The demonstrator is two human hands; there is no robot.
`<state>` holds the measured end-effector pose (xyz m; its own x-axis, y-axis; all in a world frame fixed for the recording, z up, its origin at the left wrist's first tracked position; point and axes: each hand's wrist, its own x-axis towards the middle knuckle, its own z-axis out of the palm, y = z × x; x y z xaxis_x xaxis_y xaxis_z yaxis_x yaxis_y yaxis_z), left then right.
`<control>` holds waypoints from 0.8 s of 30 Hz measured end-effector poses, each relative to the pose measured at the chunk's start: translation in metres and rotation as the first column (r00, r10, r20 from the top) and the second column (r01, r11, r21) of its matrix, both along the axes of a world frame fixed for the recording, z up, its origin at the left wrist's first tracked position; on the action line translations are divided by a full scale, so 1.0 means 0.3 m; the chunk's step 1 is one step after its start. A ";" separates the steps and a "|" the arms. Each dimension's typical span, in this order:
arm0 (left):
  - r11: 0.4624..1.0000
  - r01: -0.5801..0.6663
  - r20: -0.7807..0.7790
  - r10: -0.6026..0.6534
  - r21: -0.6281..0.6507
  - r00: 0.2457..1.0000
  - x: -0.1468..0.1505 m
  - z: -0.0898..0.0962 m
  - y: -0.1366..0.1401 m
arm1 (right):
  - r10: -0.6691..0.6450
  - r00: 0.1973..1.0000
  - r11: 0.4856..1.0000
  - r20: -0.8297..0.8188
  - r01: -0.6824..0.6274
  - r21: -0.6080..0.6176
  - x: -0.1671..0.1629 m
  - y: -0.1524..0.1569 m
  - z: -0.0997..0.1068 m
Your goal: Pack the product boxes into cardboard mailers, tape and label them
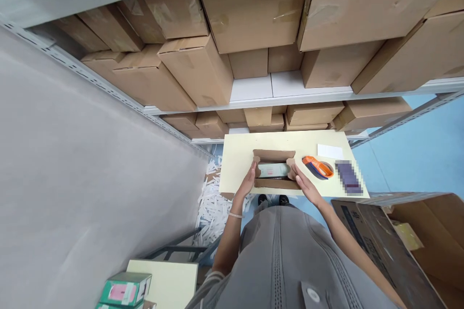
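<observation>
grip: left hand [249, 179] at 9 o'clock of the box [277, 183], right hand [306, 187] at 3, both flat and uncurled, box just sandwiched between | box: near 6 o'clock edge of counter [235, 154], flaps [274, 155] spread, pack [272, 170] inside | tip: imo press both ends evenly, don't crush the flaps, so nothing skids

Open carton [274, 155] on cream table [234, 164], pale green box [277, 170] inside. Left hand [248, 183] touches carton's left end; right hand [307, 187], its right. Orange tape dispenser [313, 161] to the right, white paper [329, 150] just beyond. Far side: shelf rack [253, 103] stacked with brown boxes [253, 9]. Paper shreds [213, 210] left of table.
</observation>
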<state>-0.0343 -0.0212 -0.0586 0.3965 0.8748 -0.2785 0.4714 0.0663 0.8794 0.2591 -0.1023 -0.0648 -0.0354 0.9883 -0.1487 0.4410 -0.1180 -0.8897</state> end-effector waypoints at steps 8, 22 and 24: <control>0.894 0.449 -0.402 -0.416 -0.013 0.816 -0.070 0.028 0.002 | 0.239 0.900 0.968 0.365 -0.250 -0.017 0.010 -0.002 -0.002; 0.922 0.344 -0.485 -0.222 0.179 0.846 -0.026 0.104 0.063 | 0.160 0.825 0.969 0.543 -0.235 0.071 0.058 0.100 0.007; 0.925 0.304 -0.473 -0.166 0.230 0.865 -0.021 0.117 0.087 | 0.113 0.823 0.979 0.557 -0.188 0.080 0.072 0.133 0.018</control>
